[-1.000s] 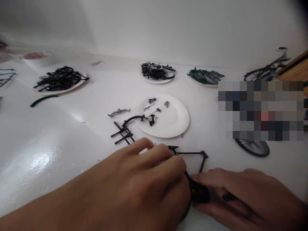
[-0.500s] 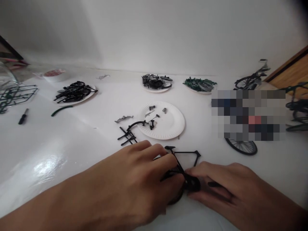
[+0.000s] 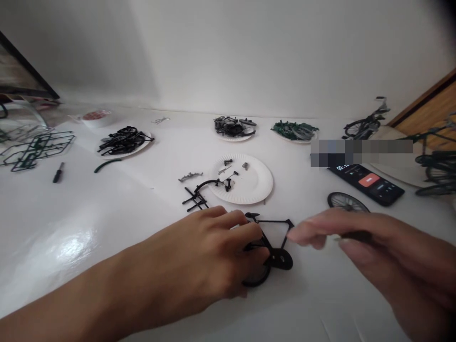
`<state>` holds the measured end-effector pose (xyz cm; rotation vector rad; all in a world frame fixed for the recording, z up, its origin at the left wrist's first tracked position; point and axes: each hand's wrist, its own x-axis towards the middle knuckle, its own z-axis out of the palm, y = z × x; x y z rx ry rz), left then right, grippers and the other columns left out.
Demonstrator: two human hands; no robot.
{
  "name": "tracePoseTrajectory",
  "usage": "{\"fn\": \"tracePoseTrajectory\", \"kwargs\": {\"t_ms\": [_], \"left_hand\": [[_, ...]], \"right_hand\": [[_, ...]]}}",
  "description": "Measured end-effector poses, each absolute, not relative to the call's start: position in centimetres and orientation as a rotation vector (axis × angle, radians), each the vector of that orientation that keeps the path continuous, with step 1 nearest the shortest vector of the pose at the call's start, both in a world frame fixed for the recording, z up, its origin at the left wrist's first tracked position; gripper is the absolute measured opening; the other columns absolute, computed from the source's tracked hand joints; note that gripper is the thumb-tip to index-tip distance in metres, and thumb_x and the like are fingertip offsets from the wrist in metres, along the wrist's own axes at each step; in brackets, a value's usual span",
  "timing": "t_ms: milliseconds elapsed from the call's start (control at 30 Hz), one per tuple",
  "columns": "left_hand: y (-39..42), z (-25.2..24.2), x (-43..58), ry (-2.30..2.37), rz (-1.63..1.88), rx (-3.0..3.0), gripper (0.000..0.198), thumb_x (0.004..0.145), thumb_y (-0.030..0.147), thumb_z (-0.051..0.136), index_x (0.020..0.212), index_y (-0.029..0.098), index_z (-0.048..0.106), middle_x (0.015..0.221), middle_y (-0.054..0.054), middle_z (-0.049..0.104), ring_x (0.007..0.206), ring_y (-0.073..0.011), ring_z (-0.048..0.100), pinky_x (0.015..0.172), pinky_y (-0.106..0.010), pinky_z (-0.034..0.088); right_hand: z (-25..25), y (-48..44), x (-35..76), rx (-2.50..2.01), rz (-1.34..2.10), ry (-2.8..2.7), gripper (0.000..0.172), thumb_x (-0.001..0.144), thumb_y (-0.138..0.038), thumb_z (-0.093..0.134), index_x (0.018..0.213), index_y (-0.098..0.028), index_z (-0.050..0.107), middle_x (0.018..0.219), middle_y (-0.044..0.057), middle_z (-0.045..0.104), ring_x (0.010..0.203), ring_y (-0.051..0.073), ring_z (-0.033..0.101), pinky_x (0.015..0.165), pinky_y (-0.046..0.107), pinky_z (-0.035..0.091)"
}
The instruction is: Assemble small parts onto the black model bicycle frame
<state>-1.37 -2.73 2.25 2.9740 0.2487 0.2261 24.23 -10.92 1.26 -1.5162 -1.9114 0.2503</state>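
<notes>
Bike frame (image 3: 280, 259), black, lying flat, left hand (image 3: 210, 259) grip closed on it, right hand (image 3: 374, 242) grip unclear

Bright, glare on table (image 3: 74, 240); right hand (image 3: 374, 247) blurred.

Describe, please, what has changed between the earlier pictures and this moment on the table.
The right hand has let go of the black bicycle frame and lifted up and rightward, something small and dark apparently between its fingers. The left hand stays on the frame, which lies on the table. The paper plate of small parts and the loose wheel are unmoved.
</notes>
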Motion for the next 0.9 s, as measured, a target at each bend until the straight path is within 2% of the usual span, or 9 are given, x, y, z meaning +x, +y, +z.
{"fn": "tracePoseTrajectory", "kwargs": {"t_ms": [67,133,267,433,600,900], "left_hand": [[-2.8,2.1,-1.4,0.227,0.24,2.983,0.011,0.099,0.021,0.057,0.096,0.018,0.066,0.113,-0.008,0.063,0.099,-0.0223,0.058,0.088,-0.039,0.051],[-2.8,2.1,-1.4,0.214,0.236,2.998,0.011,0.098,0.019,0.057,0.093,0.018,0.066,0.111,-0.007,0.063,0.096,-0.0218,0.058,0.086,-0.038,0.051],[-3.0,2.0,-1.4,0.239,0.241,3.011,0.012,0.099,0.021,0.055,0.094,0.017,0.066,0.112,-0.008,0.063,0.097,-0.0226,0.058,0.086,-0.04,0.051],[-3.0,1.8,-1.4,0.246,0.297,3.015,0.014,0.101,0.022,0.053,0.098,0.015,0.065,0.109,-0.01,0.063,0.098,-0.0229,0.06,0.087,-0.041,0.051],[-3.0,1.7,-1.5,0.245,0.295,3.04,0.013,0.1,0.023,0.054,0.1,0.016,0.065,0.106,-0.009,0.064,0.097,-0.0232,0.06,0.087,-0.04,0.051],[-3.0,1.7,-1.5,0.251,0.299,3.024,0.011,0.098,0.016,0.053,0.098,0.016,0.064,0.106,-0.008,0.064,0.099,-0.023,0.062,0.09,-0.041,0.052]], "right_hand": [[1.0,-11.0,24.0,-1.409,0.233,-2.018,0.026,0.096,-0.034,0.052,0.116,-0.04,0.068,0.112,-0.004,0.075,0.103,0.022,0.072,0.081,0.031,0.061],[0.7,-10.9,23.5,-1.303,0.236,-2.041,0.028,0.092,-0.03,0.059,0.116,-0.042,0.07,0.116,-0.004,0.073,0.103,0.021,0.072,0.081,0.029,0.061],[0.7,-10.6,22.5,-1.366,0.317,-1.865,0.024,0.09,-0.028,0.064,0.108,-0.041,0.074,0.097,-0.003,0.071,0.079,0.014,0.071,0.061,0.02,0.058],[0.7,-10.5,21.8,-1.354,0.406,-1.795,0.016,0.09,-0.03,0.066,0.101,-0.036,0.076,0.088,-0.001,0.071,0.065,0.013,0.069,0.05,0.02,0.053],[0.6,-10.7,20.9,-1.322,0.39,-1.766,0.011,0.09,-0.028,0.068,0.096,-0.034,0.076,0.088,-0.001,0.072,0.075,0.015,0.069,0.061,0.022,0.057],[0.8,-10.8,21.0,-1.381,0.326,-1.803,0.014,0.093,-0.03,0.064,0.1,-0.037,0.074,0.091,-0.004,0.071,0.076,0.012,0.068,0.061,0.021,0.053]]}}
